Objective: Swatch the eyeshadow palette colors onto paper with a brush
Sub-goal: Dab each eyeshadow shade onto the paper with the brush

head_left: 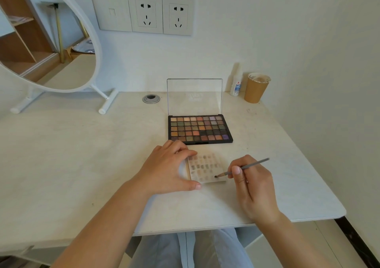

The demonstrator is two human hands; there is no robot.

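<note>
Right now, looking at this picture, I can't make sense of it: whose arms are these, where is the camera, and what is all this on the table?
No machine here: these are a person's two bare arms, seen from a camera worn on their head, looking forward and down. That is why the arms reach in from the bottom.

On the white table an eyeshadow palette lies open, its clear lid standing upright. Just in front of it sits a small pad of paper, already covered with rows of colour dabs.

The left hand grips the pad's left edge to steady it. The right hand pinches a thin brush like a pencil, its dark tip at the lower right part of the paper.

Further back: a round mirror, a brown paper cup with a small white bottle beside it, and wall sockets.
</note>
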